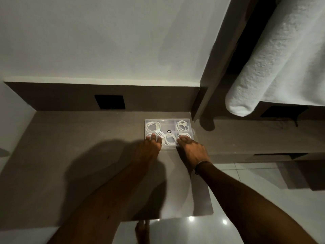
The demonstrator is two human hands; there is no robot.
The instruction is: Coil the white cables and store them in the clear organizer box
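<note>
The clear organizer box [168,124] lies flat on the brown desk [88,147] near its far right corner, lid down. Coiled white cables [182,125] show through the lid in several compartments; the far middle compartment holds a black sticker and no cable. My left hand [152,144] rests on the box's near left corner with the fingertips pressed flat on the lid. On the near right corner lies my right hand [190,148], fingers likewise flat on the lid. Neither hand grips anything. A white barcode label sits on the lid between the compartments.
A black wall plate [110,101] sits in the brown back panel behind the desk. To the right stands a bed with a rolled white towel [274,67]. Glossy floor tiles [202,229] lie below the desk's front edge, where my foot shows.
</note>
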